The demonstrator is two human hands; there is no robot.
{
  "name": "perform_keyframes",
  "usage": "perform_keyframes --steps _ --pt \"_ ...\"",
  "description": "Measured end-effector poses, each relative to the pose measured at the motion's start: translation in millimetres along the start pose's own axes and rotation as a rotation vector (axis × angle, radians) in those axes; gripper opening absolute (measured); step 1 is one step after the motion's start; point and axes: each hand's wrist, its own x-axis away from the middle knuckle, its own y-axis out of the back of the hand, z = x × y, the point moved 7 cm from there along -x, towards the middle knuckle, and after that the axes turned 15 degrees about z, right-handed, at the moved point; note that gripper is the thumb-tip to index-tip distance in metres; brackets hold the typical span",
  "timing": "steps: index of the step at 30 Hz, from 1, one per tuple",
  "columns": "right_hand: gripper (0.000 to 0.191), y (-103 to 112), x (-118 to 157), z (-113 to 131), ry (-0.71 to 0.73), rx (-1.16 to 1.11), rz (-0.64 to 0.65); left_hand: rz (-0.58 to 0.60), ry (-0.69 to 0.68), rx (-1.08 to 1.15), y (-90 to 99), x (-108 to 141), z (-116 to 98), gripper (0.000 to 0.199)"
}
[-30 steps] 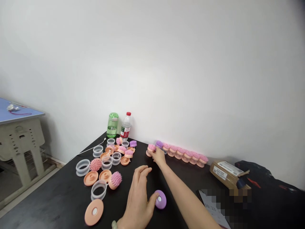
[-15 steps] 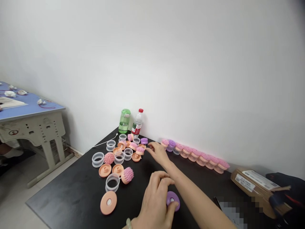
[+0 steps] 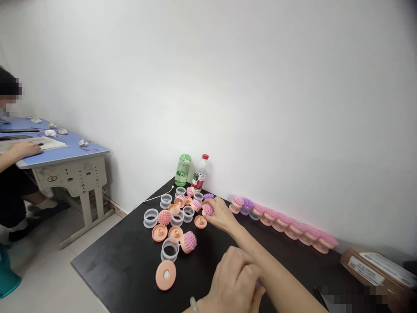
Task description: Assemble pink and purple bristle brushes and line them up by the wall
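Observation:
My right hand (image 3: pixel 220 213) reaches over the black table and pinches a pink bristle head (image 3: pixel 208 209). Nearer to me, my left hand (image 3: pixel 233 278) is closed round a purple disc (image 3: pixel 258 283), mostly hidden behind the fingers. Clear plastic rings (image 3: pixel 170 249), orange discs (image 3: pixel 159 233) and more bristle heads (image 3: pixel 188 242) lie scattered left of my hands. A larger orange disc (image 3: pixel 166 275) sits near the front. Along the wall on the right stands a row of bristle heads on bases (image 3: pixel 279 224), mostly pink, one purple (image 3: pixel 246 206).
A green bottle (image 3: pixel 183 170) and a red-capped bottle (image 3: pixel 199 174) stand at the back corner, near a white cable (image 3: pixel 153 199). A brown package (image 3: pixel 368 269) is at the right. Another person's hand (image 3: pixel 26 149) rests at a blue desk (image 3: pixel 73 152) on the left.
The view has swung left, bringing the other person into sight. My right hand has closed on a pink bristle head. My left hand now covers most of the purple disc.

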Motion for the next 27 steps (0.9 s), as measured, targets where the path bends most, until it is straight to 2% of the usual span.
perform_keyframes --steps 4,8,12,16,19,22,25,27 --pt "0.055 -12.3 0.3 28.3 0.104 0.030 0.145 -0.027 -0.048 -0.002 -3.5 3.9 -2.8 0.027" --pt "0.053 -29.9 -10.2 47.0 0.084 0.051 0.232 -0.021 -0.041 -0.078 -1.1 3.4 -2.5 0.025" --pt "0.040 -32.8 -20.7 48.2 0.030 0.028 0.213 -0.091 -0.059 -0.085 8.6 0.7 -4.0 0.019" --pt "0.039 -15.1 -16.5 33.2 -0.011 -0.042 0.130 -0.111 -0.092 -0.055 16.0 -1.9 -6.6 0.023" --pt "0.039 9.0 10.0 14.7 -0.038 -0.086 0.039 -0.094 -0.049 -0.053 22.0 -3.0 -5.1 0.027" --pt "0.035 29.3 60.1 -2.2 -0.040 -0.114 -0.028 -0.110 0.106 -0.037 29.7 -2.3 6.7 0.030" --pt "0.030 37.0 121.6 -9.5 0.015 -0.199 -0.074 -0.130 0.320 0.064 30.7 0.7 30.1 0.037" --pt "0.027 33.5 158.2 -10.3 0.036 -0.259 -0.070 -0.052 0.423 0.227 19.0 0.9 46.5 0.052"
